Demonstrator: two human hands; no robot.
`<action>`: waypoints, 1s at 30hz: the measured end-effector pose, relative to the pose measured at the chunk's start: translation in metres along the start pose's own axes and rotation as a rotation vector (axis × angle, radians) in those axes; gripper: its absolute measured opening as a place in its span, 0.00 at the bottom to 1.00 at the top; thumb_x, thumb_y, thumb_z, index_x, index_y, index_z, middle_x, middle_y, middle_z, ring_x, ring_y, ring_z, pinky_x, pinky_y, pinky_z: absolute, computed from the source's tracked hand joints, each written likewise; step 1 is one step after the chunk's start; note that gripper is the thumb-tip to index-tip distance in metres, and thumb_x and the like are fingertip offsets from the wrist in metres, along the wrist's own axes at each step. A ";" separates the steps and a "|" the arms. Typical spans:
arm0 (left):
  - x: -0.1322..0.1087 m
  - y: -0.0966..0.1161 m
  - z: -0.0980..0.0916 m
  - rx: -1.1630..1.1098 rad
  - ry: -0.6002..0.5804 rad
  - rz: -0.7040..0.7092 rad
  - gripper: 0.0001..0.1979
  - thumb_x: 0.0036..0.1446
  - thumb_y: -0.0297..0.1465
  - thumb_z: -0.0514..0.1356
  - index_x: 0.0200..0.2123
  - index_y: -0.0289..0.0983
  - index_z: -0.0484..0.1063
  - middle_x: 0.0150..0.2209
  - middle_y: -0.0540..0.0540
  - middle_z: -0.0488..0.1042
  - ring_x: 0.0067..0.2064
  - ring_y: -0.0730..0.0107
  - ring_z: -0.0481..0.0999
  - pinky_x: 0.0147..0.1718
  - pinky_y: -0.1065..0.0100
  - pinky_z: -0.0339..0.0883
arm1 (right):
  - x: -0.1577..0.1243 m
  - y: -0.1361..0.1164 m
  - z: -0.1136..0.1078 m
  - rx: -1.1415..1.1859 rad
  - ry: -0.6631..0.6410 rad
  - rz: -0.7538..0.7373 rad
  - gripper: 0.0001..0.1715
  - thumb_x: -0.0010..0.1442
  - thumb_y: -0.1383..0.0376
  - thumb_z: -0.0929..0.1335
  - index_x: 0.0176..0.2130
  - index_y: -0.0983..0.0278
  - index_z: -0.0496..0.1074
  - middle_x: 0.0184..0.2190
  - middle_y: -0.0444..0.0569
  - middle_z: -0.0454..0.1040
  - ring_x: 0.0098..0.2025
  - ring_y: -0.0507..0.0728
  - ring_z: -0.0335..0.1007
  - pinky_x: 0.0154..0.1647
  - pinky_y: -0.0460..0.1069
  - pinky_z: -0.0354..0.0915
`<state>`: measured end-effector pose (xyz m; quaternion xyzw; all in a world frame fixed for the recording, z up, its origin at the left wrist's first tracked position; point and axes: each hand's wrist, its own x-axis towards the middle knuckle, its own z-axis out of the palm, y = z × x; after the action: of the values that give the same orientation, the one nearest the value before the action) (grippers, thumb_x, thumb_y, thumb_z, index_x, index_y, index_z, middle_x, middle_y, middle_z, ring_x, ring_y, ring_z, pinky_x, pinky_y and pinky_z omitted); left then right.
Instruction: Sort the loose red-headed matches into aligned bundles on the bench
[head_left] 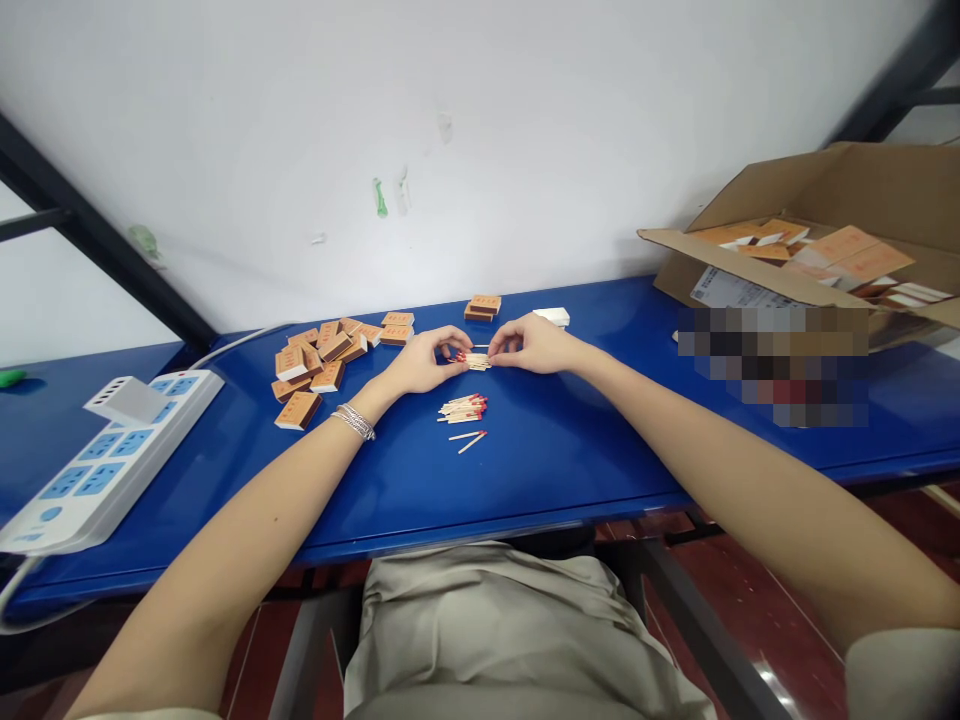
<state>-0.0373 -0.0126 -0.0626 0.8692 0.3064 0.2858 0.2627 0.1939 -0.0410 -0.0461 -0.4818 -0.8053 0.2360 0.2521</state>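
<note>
Your lap in beige cloth (487, 620) is sitting just below the front edge of the blue surface (525, 485), and your forearms are reaching across it, with silver bangles (355, 422) circling your left wrist. Nearest you on the surface, two loose matches (466, 441) are lying just in front of a small heap of red-tipped matches (463, 408). Just beyond that heap, your left hand (424, 360) and your right hand (532, 343) are closing narrowly from either side, pinching a small bundle of red-tipped matches (474, 361) between them. Off to your left, a white power strip (112, 460) with blue sockets is lying on the surface. Past your left hand, a scattered pile of orange matchboxes (315, 360) is spreading out, while a small stack of matchboxes (482, 307) and a white box (553, 316) are sitting farther back, near the wall. At the far right, an open cardboard carton (795, 225) is holding more orange matchboxes (847, 250), and a blurred patch (772, 365) is hiding whatever lies just in front of it. A white wall (450, 120) is rising behind the surface.
</note>
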 end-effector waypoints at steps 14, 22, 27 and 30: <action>0.000 0.006 -0.002 0.103 -0.006 -0.005 0.11 0.54 0.31 0.64 0.42 0.37 0.76 0.39 0.47 0.79 0.33 0.71 0.71 0.35 0.67 0.65 | 0.000 0.002 0.001 0.014 0.053 0.015 0.10 0.53 0.63 0.71 0.33 0.67 0.79 0.27 0.49 0.78 0.26 0.51 0.67 0.29 0.47 0.63; 0.000 0.000 0.000 0.009 0.019 0.003 0.16 0.51 0.30 0.66 0.45 0.36 0.73 0.42 0.43 0.79 0.35 0.70 0.71 0.36 0.66 0.66 | 0.008 0.010 0.005 -0.144 0.203 0.059 0.08 0.53 0.67 0.69 0.32 0.67 0.79 0.28 0.49 0.78 0.26 0.51 0.67 0.32 0.48 0.63; 0.000 -0.001 0.001 0.011 0.017 -0.010 0.15 0.51 0.30 0.66 0.44 0.36 0.73 0.42 0.43 0.79 0.36 0.69 0.73 0.37 0.65 0.67 | 0.005 0.006 0.004 -0.110 0.161 0.007 0.09 0.53 0.65 0.70 0.34 0.66 0.79 0.29 0.49 0.79 0.26 0.51 0.67 0.31 0.48 0.63; 0.000 -0.002 0.001 0.014 0.019 -0.006 0.15 0.51 0.29 0.66 0.43 0.35 0.73 0.41 0.43 0.79 0.37 0.69 0.74 0.37 0.65 0.67 | 0.001 0.003 0.002 -0.019 0.044 -0.022 0.11 0.51 0.62 0.71 0.34 0.66 0.80 0.28 0.48 0.78 0.26 0.51 0.67 0.29 0.47 0.63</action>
<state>-0.0373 -0.0115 -0.0639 0.8673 0.3135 0.2910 0.2544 0.1937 -0.0390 -0.0494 -0.4805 -0.8071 0.2149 0.2675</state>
